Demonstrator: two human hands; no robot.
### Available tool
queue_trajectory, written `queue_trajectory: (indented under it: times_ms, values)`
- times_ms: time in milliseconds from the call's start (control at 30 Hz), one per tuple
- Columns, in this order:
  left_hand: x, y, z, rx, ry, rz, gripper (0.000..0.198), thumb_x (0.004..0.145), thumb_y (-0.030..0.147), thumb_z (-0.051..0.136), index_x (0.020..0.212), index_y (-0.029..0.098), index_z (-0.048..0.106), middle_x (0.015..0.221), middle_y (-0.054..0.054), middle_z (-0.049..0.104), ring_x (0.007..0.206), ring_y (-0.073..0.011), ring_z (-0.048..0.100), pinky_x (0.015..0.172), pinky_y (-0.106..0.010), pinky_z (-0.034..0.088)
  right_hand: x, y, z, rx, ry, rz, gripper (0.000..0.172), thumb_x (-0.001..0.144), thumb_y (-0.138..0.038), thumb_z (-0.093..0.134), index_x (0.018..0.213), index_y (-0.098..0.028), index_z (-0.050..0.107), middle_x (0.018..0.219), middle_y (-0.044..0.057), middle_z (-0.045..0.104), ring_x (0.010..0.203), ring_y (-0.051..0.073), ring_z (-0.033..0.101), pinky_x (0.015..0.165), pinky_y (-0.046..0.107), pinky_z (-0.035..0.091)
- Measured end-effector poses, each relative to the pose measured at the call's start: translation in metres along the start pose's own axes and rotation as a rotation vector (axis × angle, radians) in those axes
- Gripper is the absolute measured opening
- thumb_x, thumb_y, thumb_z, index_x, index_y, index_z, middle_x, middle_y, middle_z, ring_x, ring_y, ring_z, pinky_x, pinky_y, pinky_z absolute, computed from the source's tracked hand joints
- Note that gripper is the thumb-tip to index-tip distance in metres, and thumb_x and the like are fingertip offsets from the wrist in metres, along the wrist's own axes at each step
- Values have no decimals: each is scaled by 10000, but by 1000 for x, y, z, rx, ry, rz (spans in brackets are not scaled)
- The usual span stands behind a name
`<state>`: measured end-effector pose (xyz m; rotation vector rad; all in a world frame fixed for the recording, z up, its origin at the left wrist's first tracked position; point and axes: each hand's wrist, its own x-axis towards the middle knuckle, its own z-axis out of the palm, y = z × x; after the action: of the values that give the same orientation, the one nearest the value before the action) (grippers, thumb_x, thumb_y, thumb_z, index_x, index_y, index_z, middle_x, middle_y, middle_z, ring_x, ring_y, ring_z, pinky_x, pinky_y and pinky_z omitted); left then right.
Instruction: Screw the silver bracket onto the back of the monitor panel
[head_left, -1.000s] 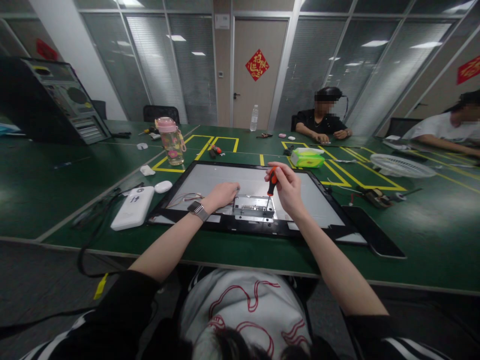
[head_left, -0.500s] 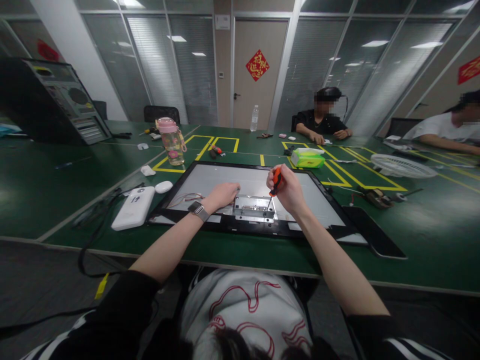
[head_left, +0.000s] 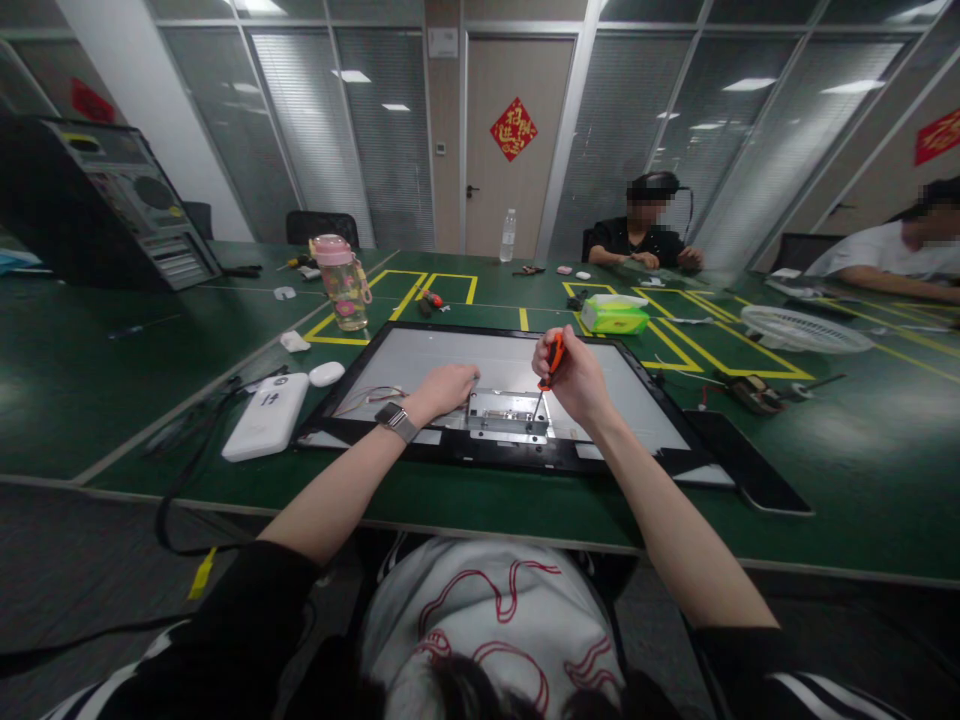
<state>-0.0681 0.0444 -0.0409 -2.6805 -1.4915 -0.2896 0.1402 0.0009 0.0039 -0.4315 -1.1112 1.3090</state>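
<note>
My right hand [head_left: 574,375] is closed round an orange-and-black screwdriver [head_left: 553,358], held almost upright and slightly tilted. The screwdriver's tip meets the right part of a silver metal bracket [head_left: 495,432] at the near edge of a flat display panel [head_left: 420,350]. The panel lies with its grey-white face up and has a black frame. My left hand [head_left: 448,388], with a watch on the wrist, lies over the panel by the bracket's far left corner. Its fingers are drawn together, and whatever they may hold is too small to make out. Thin wires [head_left: 367,398] lie left of it.
Left of the panel lie a white power bank [head_left: 266,420], a white case [head_left: 327,374] and black cables; a pink-lidded bottle [head_left: 341,285] stands behind. A black phone-like slab [head_left: 746,465], a green tissue pack [head_left: 615,315] and a white fan grille [head_left: 806,330] are rightward. Two people sit opposite.
My hands, the screwdriver and the bracket look almost unmoved. Across the table, the person in black has drawn both hands closer together.
</note>
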Motion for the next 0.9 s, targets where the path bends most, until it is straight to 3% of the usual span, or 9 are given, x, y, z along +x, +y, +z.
queue_trajectory:
  times_ms: [200, 333, 567, 733, 900]
  values:
    - [0, 0, -1, 5, -8, 5, 301, 958, 223, 381, 1129, 175, 623, 1038, -111, 711, 925, -239, 670, 781, -307, 492, 2, 0, -3, -114, 25, -59, 294, 831, -480, 617, 942, -212, 667, 689, -18, 577, 540, 99, 495, 490, 244, 414]
    - [0, 0, 0, 6, -4, 10, 303, 960, 229, 379, 1135, 173, 620, 1037, -113, 711, 923, -238, 669, 780, -304, 492, 1, 0, -7, -294, -4, -174, 271, 844, -422, 612, 1033, -241, 680, 816, 15, 644, 664, 134, 581, 614, 293, 484]
    - [1, -1, 1, 8, 5, 11, 308, 968, 248, 372, 1138, 174, 618, 1040, -108, 712, 932, -239, 670, 793, -312, 493, -5, 4, -8, -867, 280, -581, 92, 799, -299, 680, 856, -234, 713, 824, 12, 566, 779, 159, 539, 733, 323, 465]
    - [1, -1, 1, 3, -12, 6, 314, 965, 238, 371, 1149, 171, 616, 1036, -114, 711, 926, -233, 670, 798, -304, 491, -7, 5, -8, -818, 133, -506, 308, 936, -260, 431, 1121, -283, 675, 908, 30, 573, 842, 170, 571, 777, 342, 482]
    - [1, -1, 0, -5, -11, 8, 316, 965, 242, 370, 1151, 179, 618, 1037, -113, 714, 940, -241, 669, 795, -308, 492, -4, 3, -7, -658, 197, -434, 145, 822, -263, 641, 939, -290, 722, 921, 23, 576, 809, 151, 554, 702, 287, 481]
